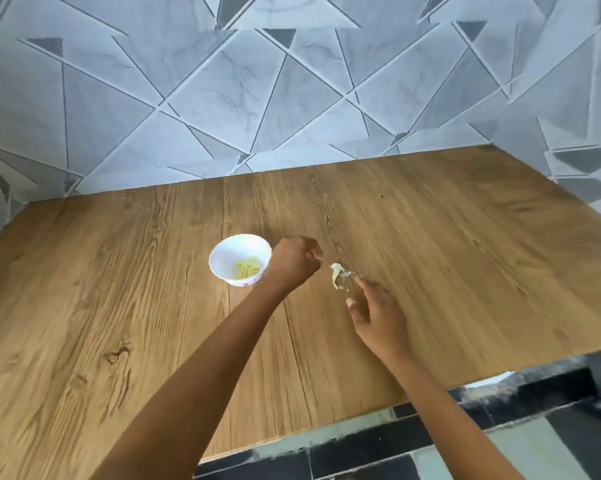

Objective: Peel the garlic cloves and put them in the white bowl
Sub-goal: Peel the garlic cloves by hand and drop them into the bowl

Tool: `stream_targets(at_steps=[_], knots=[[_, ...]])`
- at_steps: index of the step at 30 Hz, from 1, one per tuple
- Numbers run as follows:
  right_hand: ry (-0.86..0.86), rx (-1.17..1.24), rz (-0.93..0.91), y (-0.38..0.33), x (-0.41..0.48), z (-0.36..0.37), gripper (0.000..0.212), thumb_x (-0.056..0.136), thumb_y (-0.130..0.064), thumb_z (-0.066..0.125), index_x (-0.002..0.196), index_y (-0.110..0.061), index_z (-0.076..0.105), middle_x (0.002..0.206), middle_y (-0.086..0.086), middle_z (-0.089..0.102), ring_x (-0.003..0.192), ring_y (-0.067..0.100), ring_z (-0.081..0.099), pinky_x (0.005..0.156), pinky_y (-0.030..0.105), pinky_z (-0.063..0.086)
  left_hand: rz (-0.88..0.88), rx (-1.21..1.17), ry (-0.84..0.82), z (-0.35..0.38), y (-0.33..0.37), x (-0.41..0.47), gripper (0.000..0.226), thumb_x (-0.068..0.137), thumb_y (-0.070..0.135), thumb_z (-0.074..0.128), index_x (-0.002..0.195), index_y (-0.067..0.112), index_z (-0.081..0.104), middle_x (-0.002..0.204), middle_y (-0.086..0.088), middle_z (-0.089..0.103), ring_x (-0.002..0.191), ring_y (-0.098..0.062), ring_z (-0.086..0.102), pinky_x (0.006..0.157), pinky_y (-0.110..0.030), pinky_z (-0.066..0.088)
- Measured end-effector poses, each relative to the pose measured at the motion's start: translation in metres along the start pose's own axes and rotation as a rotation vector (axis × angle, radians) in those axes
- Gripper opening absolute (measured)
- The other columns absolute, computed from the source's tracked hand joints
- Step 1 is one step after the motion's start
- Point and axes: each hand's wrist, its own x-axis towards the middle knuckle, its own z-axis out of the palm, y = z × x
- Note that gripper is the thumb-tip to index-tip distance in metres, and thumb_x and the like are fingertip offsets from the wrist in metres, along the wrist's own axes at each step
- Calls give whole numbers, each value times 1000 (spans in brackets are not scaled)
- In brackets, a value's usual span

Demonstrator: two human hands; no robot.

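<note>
Left hand [294, 261] was curled by the white bowl [223, 252], we couldn't tell if holding anything; right hand [375, 317] slack, just beside garlic skin [337, 273].

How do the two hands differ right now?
The left hand is curled into a fist; the right hand is open, fingers spread. The left hand sits beside the white bowl; the right hand reaches toward a pale garlic scrap. Both are bare, above the wooden table.
</note>
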Motion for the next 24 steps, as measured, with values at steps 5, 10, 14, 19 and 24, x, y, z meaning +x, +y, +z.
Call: stream_targets(at_steps=[5, 10, 14, 19, 24], knots=[[-28, 26, 92, 17, 7, -3, 49, 93, -26, 55, 138, -9, 45, 140, 8, 48, 131, 23, 42, 109, 42, 35, -96, -68, -12, 49, 9, 5, 25, 75, 20, 70, 95, 8, 62, 85, -9, 68, 80, -25, 65, 67, -35, 53], [-16, 104, 64, 14, 9, -6, 46, 94, -22, 55, 137, -10, 45, 139, 4, 48, 130, 19, 42, 108, 26, 30, -80, -106, 58, 65, 5, 6, 10, 80, 9, 64, 89, 7, 62, 80, -7, 67, 76, -23, 64, 66, -35, 52], [-27, 424, 126, 5, 25, -10, 39, 94, -13, 55, 133, -10, 50, 128, -2, 55, 119, 11, 52, 99, 19, 40, -135, -333, 5, 56, 1, 4, 8, 84, 8, 67, 91, 8, 71, 77, 3, 65, 70, -8, 60, 62, -8, 45], [-154, 981, 393, -14, 53, -16, 25, 92, -13, 59, 116, -8, 63, 96, 3, 70, 89, 12, 68, 79, 21, 54, -193, -718, -124, 41, 0, -3, 7, 88, 6, 65, 90, 10, 70, 82, -6, 70, 76, -13, 68, 71, -24, 56], [-121, 994, 363, -22, 61, -8, 14, 91, -7, 59, 92, -16, 69, 78, 1, 72, 71, 8, 67, 68, 18, 54, -273, -674, -104, 32, 1, 0, 6, 86, 8, 67, 90, 5, 69, 72, -2, 65, 66, -9, 61, 65, -19, 53]])
